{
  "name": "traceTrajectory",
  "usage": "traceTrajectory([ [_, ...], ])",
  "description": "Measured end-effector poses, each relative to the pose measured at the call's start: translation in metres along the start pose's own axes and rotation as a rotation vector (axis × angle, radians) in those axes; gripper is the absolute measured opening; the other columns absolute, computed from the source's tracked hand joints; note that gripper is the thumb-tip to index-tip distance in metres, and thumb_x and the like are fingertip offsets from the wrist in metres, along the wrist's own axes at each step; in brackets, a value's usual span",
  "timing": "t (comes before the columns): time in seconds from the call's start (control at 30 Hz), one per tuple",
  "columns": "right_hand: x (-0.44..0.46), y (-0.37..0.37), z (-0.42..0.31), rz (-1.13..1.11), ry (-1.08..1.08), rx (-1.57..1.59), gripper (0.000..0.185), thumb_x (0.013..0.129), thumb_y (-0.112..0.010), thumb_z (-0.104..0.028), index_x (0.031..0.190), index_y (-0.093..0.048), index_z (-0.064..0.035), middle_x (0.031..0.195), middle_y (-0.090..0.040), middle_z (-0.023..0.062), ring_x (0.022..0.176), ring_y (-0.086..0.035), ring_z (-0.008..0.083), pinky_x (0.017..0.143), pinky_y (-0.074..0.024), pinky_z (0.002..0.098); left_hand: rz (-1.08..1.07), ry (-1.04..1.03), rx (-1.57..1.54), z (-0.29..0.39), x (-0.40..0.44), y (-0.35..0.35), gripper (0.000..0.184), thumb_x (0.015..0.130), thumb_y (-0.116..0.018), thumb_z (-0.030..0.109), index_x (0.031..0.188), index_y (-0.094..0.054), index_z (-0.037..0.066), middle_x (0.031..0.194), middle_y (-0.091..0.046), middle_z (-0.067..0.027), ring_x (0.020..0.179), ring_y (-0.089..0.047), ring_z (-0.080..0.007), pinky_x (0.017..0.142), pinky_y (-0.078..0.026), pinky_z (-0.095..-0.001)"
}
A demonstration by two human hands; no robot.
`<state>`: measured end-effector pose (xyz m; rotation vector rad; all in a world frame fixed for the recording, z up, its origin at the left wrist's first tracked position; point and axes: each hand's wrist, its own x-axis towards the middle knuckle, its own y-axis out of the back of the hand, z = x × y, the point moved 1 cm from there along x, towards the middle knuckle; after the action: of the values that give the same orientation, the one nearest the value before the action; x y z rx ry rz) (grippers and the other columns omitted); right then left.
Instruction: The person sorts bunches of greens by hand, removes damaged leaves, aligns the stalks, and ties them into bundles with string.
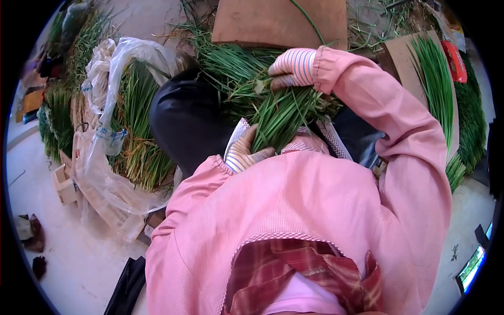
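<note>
A loose bunch of long green leaves that look like chives (281, 118) lies across my lap. My left hand (245, 151), in a striped glove with a soiled palm, grips the bunch's near end, thumb on one side and fingers on the other. At the far end my right hand (295, 69), gloved the same way, bends its fingers down over the leaves and holds them; some fingertips are hidden. Beyond it, more loose chives (231, 64) lie in a heap, partly under the right hand. A pale leaf scrap (259, 86) shows beside the right fingers.
A brown board (278, 23) lies ahead. To the left, a clear plastic bag (113, 100) in a crate (107, 202) holds upright chives (139, 115). On the right, sorted chives (438, 84) rest on another board (401, 58). A lit screen (472, 268) stands at lower right.
</note>
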<state>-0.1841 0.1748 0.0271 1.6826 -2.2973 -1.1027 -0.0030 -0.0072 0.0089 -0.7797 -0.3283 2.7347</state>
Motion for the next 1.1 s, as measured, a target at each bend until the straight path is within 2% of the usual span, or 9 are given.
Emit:
traceTrajectory([
  [0.27,-0.003,0.033,0.000,0.328,-0.149,-0.191,0.026,0.079,-0.057,-0.031,0.083,-0.057,-0.0055,0.074,-0.056,0.0149,0.072,-0.054,0.0329,0.062,-0.0430,0.0347,-0.029,-0.029,-0.093,0.002,-0.014,0.005,0.057,0.069,-0.060,-0.004,0.121,-0.037,0.003,0.111,-0.051,-0.0089,0.101,-0.050,-0.0161,0.088,-0.039,-0.0285],
  [0.33,-0.029,0.082,0.019,0.908,-0.338,0.043,0.033,0.080,-0.055,-0.039,0.095,-0.061,-0.0107,0.073,-0.059,0.0041,0.067,-0.051,0.0130,0.065,-0.0419,0.0265,0.002,0.018,-0.105,0.006,-0.024,0.009,0.057,0.070,-0.057,-0.009,0.122,-0.038,0.005,0.116,-0.049,-0.0104,0.109,-0.046,-0.0199,0.093,-0.035,-0.0345],
  [0.53,-0.123,0.155,0.064,1.681,-0.147,0.304,0.036,0.081,-0.055,-0.038,0.094,-0.061,-0.0045,0.071,-0.057,-0.0003,0.059,-0.045,0.0084,0.054,-0.0373,0.0227,0.001,-0.117,-0.648,0.012,-0.037,0.038,0.048,0.071,-0.062,0.007,0.115,-0.045,0.009,0.109,-0.053,-0.0109,0.099,-0.053,-0.0233,0.088,-0.039,-0.0419],
  [0.57,-0.128,0.146,0.071,1.700,-0.249,0.317,0.034,0.081,-0.055,-0.036,0.092,-0.061,-0.0052,0.071,-0.057,-0.0010,0.058,-0.045,0.0081,0.054,-0.0370,0.0227,0.070,0.027,-0.768,0.018,-0.044,0.033,0.044,0.072,-0.063,0.017,0.113,-0.047,0.011,0.090,-0.058,-0.0061,0.077,-0.057,-0.0184,0.086,-0.040,-0.0400],
  [0.63,-0.112,0.101,0.072,1.719,-0.333,0.335,0.031,0.081,-0.056,-0.035,0.091,-0.061,-0.0059,0.071,-0.056,-0.0017,0.058,-0.045,0.0079,0.054,-0.0367,0.0228,-0.298,-0.109,-0.886,-0.014,-0.029,0.057,0.040,0.075,-0.060,0.023,0.109,-0.048,0.007,0.071,-0.055,-0.0037,0.057,-0.046,-0.0135,0.055,-0.042,-0.0281],
  [0.73,-0.050,-0.007,0.056,0.316,-0.516,-1.023,0.028,0.076,-0.059,-0.027,0.096,-0.058,-0.0067,0.089,-0.059,0.0146,0.085,-0.054,0.0308,0.074,-0.0435,0.0334,-0.339,-0.206,-0.817,-0.022,-0.033,0.063,0.038,0.082,-0.052,0.031,0.115,-0.048,0.012,0.071,-0.058,0.0014,0.047,-0.037,-0.0074,0.049,-0.033,-0.0248],
  [0.8,-0.053,-0.066,0.047,0.702,-0.414,-0.107,0.039,0.074,-0.060,-0.022,0.108,-0.054,-0.0053,0.104,-0.055,0.0169,0.098,-0.050,0.0313,0.085,-0.0392,0.0340,-0.215,-0.117,-0.934,-0.008,-0.039,0.054,0.038,0.083,-0.051,0.031,0.114,-0.048,0.010,0.082,-0.060,-0.0008,0.048,-0.037,-0.0067,0.048,-0.031,-0.0220],
  [0.87,-0.055,-0.052,0.002,0.343,-0.499,-0.062,0.043,0.076,-0.059,-0.025,0.111,-0.050,-0.0020,0.106,-0.055,0.0113,0.098,-0.050,0.0221,0.087,-0.0374,0.0311,-0.259,-0.137,-0.950,-0.008,-0.035,0.057,0.035,0.083,-0.050,0.029,0.112,-0.050,0.009,0.093,-0.059,-0.0023,0.049,-0.038,-0.0075,0.047,-0.031,-0.0237],
  [1.1,-0.034,-0.021,-0.043,0.634,-0.031,1.192,0.067,0.072,-0.056,-0.054,0.121,-0.039,-0.0111,0.112,-0.048,0.0079,0.095,-0.049,0.0204,0.063,-0.0452,0.0261,-0.219,0.136,-0.677,-0.016,-0.019,0.059,0.040,0.074,-0.059,0.033,0.098,-0.055,0.002,0.066,-0.057,-0.0089,0.058,-0.053,-0.0209,0.061,-0.047,-0.0304],
])
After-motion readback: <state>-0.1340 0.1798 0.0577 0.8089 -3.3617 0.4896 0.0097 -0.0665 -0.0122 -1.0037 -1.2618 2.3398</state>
